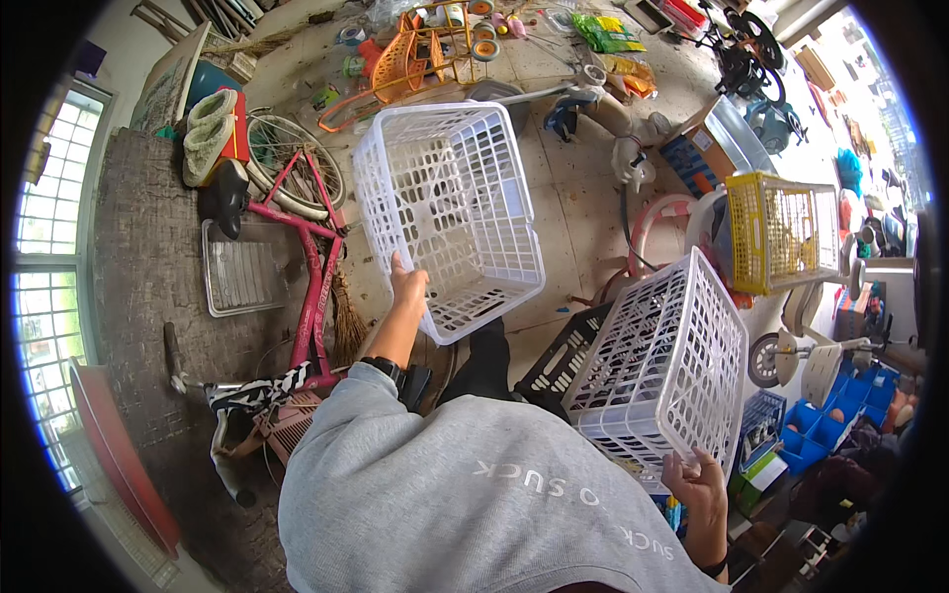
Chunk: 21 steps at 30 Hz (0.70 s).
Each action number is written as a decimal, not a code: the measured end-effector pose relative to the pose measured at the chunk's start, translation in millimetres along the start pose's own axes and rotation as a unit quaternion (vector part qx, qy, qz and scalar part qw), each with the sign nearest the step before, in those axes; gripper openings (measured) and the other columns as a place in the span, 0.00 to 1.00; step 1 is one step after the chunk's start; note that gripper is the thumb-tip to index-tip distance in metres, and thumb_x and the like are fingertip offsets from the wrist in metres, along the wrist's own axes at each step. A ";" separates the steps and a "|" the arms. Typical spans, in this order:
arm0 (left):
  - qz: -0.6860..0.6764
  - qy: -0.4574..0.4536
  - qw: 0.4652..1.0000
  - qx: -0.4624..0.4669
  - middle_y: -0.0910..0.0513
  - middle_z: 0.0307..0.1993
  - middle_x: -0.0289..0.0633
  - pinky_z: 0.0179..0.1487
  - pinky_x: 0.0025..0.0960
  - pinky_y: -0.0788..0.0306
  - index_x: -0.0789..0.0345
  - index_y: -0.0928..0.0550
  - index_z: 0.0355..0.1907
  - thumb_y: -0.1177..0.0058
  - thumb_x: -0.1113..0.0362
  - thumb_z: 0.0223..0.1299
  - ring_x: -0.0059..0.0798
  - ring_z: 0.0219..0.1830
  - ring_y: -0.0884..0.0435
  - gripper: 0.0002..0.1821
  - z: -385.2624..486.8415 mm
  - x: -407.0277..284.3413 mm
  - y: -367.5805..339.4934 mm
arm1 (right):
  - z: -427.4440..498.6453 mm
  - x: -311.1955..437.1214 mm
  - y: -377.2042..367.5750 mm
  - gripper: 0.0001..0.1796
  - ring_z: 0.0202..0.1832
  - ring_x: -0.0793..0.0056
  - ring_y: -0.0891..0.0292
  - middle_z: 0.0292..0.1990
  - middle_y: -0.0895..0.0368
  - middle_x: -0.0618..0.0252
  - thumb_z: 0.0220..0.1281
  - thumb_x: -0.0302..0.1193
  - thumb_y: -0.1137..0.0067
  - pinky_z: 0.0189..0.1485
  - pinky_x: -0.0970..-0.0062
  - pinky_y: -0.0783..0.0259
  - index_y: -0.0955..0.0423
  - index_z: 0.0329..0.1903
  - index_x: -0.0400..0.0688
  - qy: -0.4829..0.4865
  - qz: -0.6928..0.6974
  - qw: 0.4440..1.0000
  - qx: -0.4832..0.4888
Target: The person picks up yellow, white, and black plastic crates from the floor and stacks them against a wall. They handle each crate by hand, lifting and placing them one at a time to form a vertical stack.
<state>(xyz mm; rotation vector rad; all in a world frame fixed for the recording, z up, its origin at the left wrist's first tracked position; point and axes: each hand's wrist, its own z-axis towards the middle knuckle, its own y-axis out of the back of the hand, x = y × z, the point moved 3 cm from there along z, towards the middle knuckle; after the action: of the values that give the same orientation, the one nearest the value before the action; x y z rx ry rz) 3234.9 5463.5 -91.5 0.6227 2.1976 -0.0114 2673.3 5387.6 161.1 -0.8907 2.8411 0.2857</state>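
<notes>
A white plastic basket [474,282] with slotted walls hangs in front of me, its mouth tilted up toward the camera and nothing inside. My left hand [409,284] grips its near-left rim, thumb over the edge. At my right side, my right hand [697,478] holds a second white plastic basket [652,363] by its lower corner. That one is turned so its perforated face [704,363] points away to the right. Behind it, partly hidden, shows a black slotted crate [567,356].
A pink bicycle [315,296] and a straw broom [346,319] stand close on my left. An orange doll stroller [415,59] lies ahead among scattered items. To the right are a yellow crate [749,233], a cardboard box [712,144] and blue divided bins [823,426].
</notes>
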 end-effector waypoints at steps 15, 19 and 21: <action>-0.012 0.044 0.996 -0.081 0.39 0.64 0.49 0.48 0.31 0.33 0.62 0.55 0.71 0.59 0.84 0.40 0.33 0.46 0.29 0.49 58.1 25.5 -26.5 | -9.8 50.3 -132.2 0.32 0.33 0.66 0.28 0.39 0.28 0.44 0.51 0.48 0.39 0.24 0.82 0.25 0.29 0.47 0.32 0.218 -0.176 0.958 -0.063; -0.017 0.064 0.998 0.008 0.42 0.65 0.52 0.60 0.38 0.40 0.61 0.54 0.71 0.59 0.83 0.39 0.42 0.62 0.36 0.50 35.9 55.0 -67.4 | 21.3 105.4 -117.3 0.39 0.28 0.66 0.24 0.29 0.23 0.51 0.48 0.58 0.41 0.24 0.80 0.24 0.27 0.35 0.27 0.173 -0.145 0.968 -0.112; 0.035 0.090 0.994 0.049 0.44 0.67 0.54 0.62 0.40 0.43 0.62 0.54 0.71 0.59 0.82 0.37 0.43 0.64 0.39 0.50 24.7 66.6 -89.3 | 41.8 133.9 -105.7 0.40 0.24 0.67 0.25 0.26 0.23 0.52 0.48 0.62 0.43 0.23 0.79 0.25 0.26 0.32 0.28 0.171 -0.158 0.961 -0.150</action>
<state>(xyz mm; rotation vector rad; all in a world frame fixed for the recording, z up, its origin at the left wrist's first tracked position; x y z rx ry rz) 3178.3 5408.5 -174.0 0.7825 2.3581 -0.0287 2629.1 5238.5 79.5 -1.5737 2.9351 0.5823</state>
